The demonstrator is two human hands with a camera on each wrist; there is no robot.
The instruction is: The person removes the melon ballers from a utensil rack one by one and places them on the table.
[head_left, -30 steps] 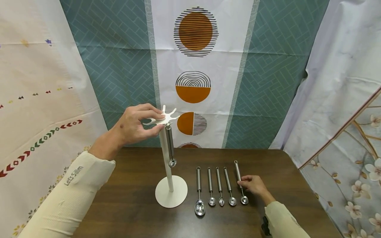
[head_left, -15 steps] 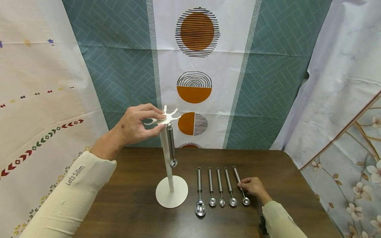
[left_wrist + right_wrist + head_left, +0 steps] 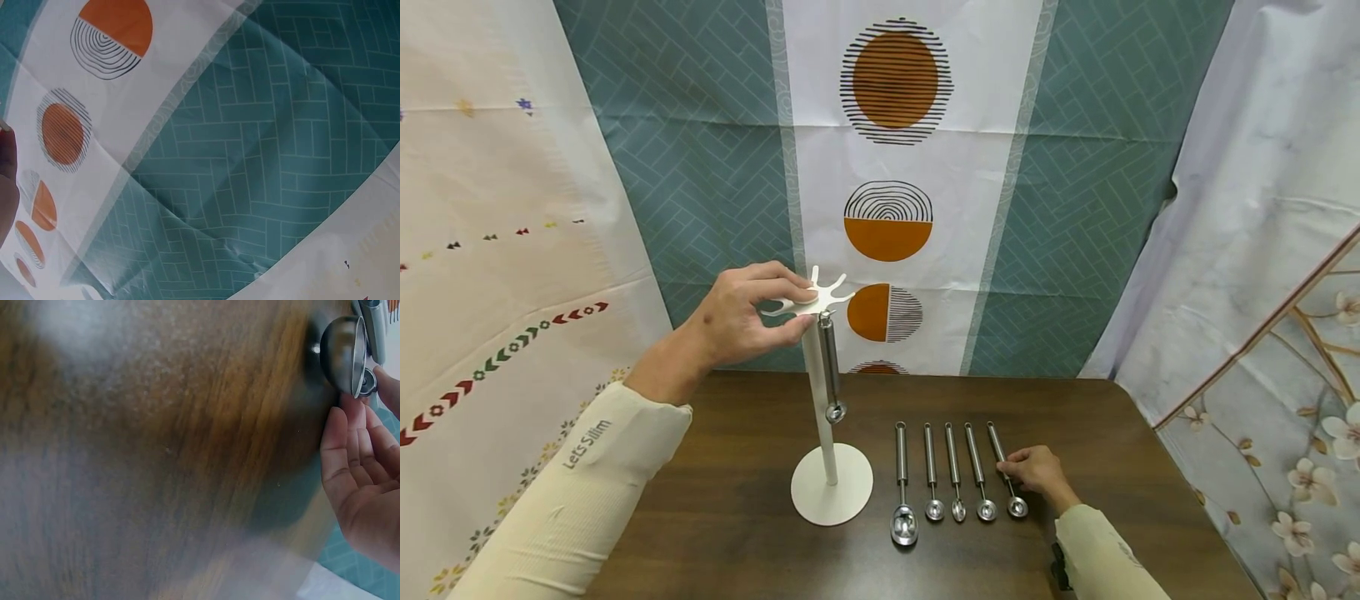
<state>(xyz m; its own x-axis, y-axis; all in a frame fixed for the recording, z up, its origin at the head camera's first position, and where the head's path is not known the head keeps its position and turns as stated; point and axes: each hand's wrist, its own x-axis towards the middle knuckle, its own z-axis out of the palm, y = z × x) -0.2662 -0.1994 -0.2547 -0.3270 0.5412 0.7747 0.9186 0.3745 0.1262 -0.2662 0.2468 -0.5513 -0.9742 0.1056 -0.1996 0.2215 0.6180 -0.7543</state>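
With thumb and fingers, my left hand (image 3: 756, 308) pinches the branched top of a white utensil stand (image 3: 832, 498). A metal scoop (image 3: 830, 358) hangs from one arm of the stand, bowl down. At the right end of a row on the table, my right hand (image 3: 1037, 468) pinches the handle of a small round scoop (image 3: 1017, 507), which lies flat. In the right wrist view, the scoop's bowl (image 3: 342, 356) shows just beyond the fingertips. Only a sliver of the left hand (image 3: 6, 181) enters the left wrist view.
Left of the held scoop lie several metal tools side by side: a round scoop (image 3: 987, 509), a narrow oval one (image 3: 958, 510), another small scoop (image 3: 934, 509) and a large oval scoop (image 3: 904, 525). Patterned cloth (image 3: 700, 167) hangs behind the wooden table (image 3: 715, 500).
My right hand has drawn the rightmost scoop's handle slightly toward me, so its ring end is about level with the neighbouring tools. The left hand keeps its place on the stand.
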